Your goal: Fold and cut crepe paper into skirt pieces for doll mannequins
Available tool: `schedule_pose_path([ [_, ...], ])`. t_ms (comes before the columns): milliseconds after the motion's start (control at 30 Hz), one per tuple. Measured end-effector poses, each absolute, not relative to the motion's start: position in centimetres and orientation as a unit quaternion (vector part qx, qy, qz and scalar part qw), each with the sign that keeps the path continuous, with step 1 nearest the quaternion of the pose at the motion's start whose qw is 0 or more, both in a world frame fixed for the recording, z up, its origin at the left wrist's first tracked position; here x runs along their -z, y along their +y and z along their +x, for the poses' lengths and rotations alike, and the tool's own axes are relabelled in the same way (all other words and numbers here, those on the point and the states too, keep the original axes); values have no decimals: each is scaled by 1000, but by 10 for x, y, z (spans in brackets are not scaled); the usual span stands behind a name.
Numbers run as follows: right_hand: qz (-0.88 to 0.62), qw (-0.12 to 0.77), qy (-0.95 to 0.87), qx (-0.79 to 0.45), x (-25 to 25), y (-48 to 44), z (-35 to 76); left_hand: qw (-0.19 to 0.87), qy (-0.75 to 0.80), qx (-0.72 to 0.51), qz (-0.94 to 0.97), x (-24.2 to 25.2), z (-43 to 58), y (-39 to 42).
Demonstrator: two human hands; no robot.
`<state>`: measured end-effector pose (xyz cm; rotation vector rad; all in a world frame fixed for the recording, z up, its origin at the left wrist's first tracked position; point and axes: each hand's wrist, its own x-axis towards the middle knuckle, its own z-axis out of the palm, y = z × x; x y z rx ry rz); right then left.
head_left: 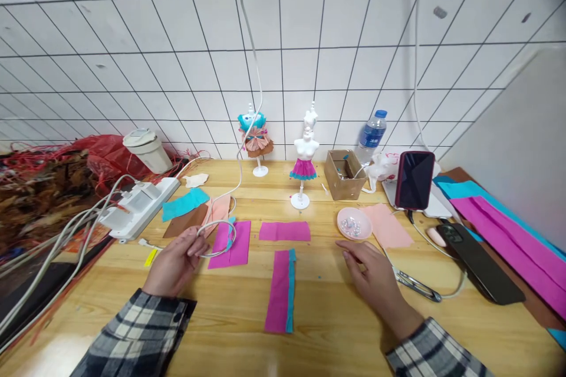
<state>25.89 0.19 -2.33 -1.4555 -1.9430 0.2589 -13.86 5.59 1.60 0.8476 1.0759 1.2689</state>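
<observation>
Head view is showing your left hand (177, 262) pinching a loop of white cable (233, 234) between thumb and fingertips, closed on it just above the table (331, 330). The loop is hanging out to the right of your fingers and lying across a magenta paper piece (232, 247), touching it. Beyond the grip the cable is climbing away toward the wall and leaving the top of the frame, passing close by a small doll stand (256, 141) on the way.

Your right hand (375, 274) is resting palm down on the wood, well apart from the grip, fingers loosely spread and holding nothing. A pink dish (354, 224) of beads is sitting just beyond its fingertips, and scissors (418, 285) are lying just to its right. Between your two hands a long magenta strip (280, 291) with a blue edge is lying flat.

As a judgement, the paper under the loop is looking light and loose, so dragging the cable sideways could be sweeping it out of place. A tug on the cable could also be tipping the doll stand. A careless forward slide of your free hand could be knocking the dish and scattering beads.
</observation>
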Motion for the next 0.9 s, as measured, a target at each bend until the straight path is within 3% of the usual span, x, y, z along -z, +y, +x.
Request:
schedule_pose_path([
  [100,-568,340,-740,-118,20,5,254,674,402,-554,277,-31,-133,53],
  [200,-557,331,-751,-128,21,3,247,670,401,-535,322,-39,-121,41],
  [367,-547,316,-764,-136,26,-1,241,544,487,-444,520,-35,-102,27],
  [467,-540,327,-765,-130,19,-2,237,519,474,-410,581,-37,-91,22],
  [700,-432,416,-783,-164,-54,-1,188,425,449,-347,705,-54,-57,-1],
  [900,-416,463,-769,-146,-72,6,153,207,459,-320,803,-59,-37,-10],
])
